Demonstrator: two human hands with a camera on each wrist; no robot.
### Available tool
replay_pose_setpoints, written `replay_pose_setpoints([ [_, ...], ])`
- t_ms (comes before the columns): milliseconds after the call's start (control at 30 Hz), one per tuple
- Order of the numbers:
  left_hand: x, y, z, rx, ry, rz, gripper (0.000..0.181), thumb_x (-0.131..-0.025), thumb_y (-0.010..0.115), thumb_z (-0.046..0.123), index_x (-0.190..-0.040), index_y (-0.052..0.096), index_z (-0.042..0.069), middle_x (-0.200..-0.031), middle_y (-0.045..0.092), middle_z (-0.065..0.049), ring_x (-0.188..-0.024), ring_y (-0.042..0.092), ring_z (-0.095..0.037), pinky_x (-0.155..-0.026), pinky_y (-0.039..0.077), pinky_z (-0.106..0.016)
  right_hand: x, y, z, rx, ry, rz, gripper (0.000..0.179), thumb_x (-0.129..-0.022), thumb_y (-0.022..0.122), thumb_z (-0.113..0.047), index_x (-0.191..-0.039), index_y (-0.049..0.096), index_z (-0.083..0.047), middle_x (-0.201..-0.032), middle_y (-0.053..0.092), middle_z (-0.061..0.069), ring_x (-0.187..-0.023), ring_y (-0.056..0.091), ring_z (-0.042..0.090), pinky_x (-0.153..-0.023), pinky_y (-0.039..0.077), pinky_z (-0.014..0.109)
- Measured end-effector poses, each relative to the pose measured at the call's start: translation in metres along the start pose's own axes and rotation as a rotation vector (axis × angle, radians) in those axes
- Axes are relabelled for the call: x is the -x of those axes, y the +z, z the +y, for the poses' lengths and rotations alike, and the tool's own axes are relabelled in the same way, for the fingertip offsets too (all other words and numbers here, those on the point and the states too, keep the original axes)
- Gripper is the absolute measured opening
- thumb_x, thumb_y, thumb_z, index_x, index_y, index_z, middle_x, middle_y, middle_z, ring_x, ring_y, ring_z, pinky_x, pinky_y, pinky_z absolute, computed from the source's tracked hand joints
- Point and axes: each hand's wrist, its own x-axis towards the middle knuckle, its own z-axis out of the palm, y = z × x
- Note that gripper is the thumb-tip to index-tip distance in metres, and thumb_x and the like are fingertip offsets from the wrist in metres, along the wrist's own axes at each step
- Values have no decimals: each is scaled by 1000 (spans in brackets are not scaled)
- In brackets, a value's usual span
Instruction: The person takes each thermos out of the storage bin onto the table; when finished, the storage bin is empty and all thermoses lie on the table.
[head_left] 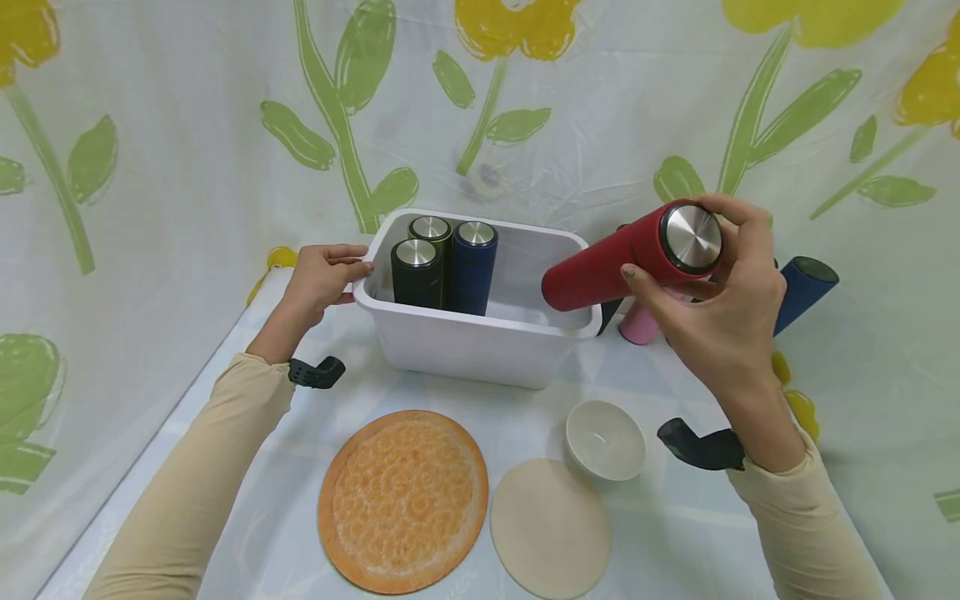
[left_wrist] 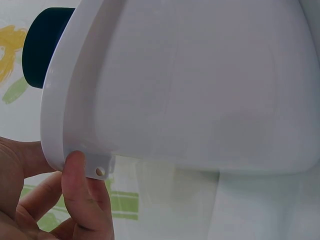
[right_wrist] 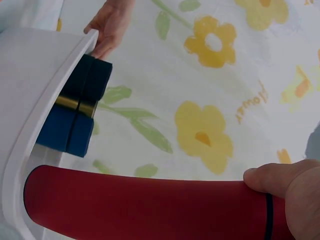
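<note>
Cloth (head_left: 187,167) with printed yellow flowers and green leaves hung at the far left and behind everything. Next came the left hand (head_left: 321,275), which pinched the left end of a white bin (head_left: 465,343) between thumb and fingers, at its rim. Below, on the pale table (head_left: 262,533), lay a round mat (head_left: 403,500), which looked like a baked crust. Inside the bin, at its left part, three bottles stood close together: a black bottle (head_left: 417,282) in front, an olive bottle (head_left: 432,226) behind it, and a blue bottle (head_left: 474,271) to their right, all with silver tops. Nearer to the person, a plain beige disc (head_left: 551,529) lay beside the mat, and a white bowl (head_left: 606,442) was just beyond it. Above the right end of the bin, a red bottle (head_left: 611,262) was tilted, its base lower and to the left; I could not tell whether it touched the rim. The right hand (head_left: 723,312) held this bottle near its silver top, thumb and fingers around it. A pink bottle (head_left: 639,325) was partly hidden behind this hand, and another blue bottle (head_left: 802,293) leaned at the right.
</note>
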Motion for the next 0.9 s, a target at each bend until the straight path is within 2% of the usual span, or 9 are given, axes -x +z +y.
replay_pose_setpoints([
  [167,1,-1,0,-4,-2,7,45,-100,63,18,-142,56,6,-135,60,-19,-117,59,-32,-72,57,-25,2,-5,0,0,-18,35,72,-72,86,-3,-135,51,-12,-112,70,6,-93,68,10,-74,54,15],
  [333,-1,-1,0,2,0,5,45,-99,63,17,-142,56,6,-134,60,-19,-116,60,-31,-72,57,-25,4,-12,-2,-57,-27,66,71,-71,84,2,-133,51,-7,-110,67,8,-94,68,17,-76,54,17],
  [533,-1,-1,-1,7,-3,7,45,-99,63,17,-142,57,6,-134,61,-19,-115,60,-30,-70,57,-24,7,-20,-5,-125,-2,88,73,-67,82,10,-132,50,-1,-108,66,12,-93,67,20,-77,54,18],
  [900,-2,-1,-2,-5,-3,13,45,-99,63,18,-142,56,7,-134,61,-18,-115,60,-30,-70,57,-24,10,-38,-2,-77,31,110,76,-67,81,11,-134,48,-2,-108,65,10,-94,66,18,-80,53,16],
])
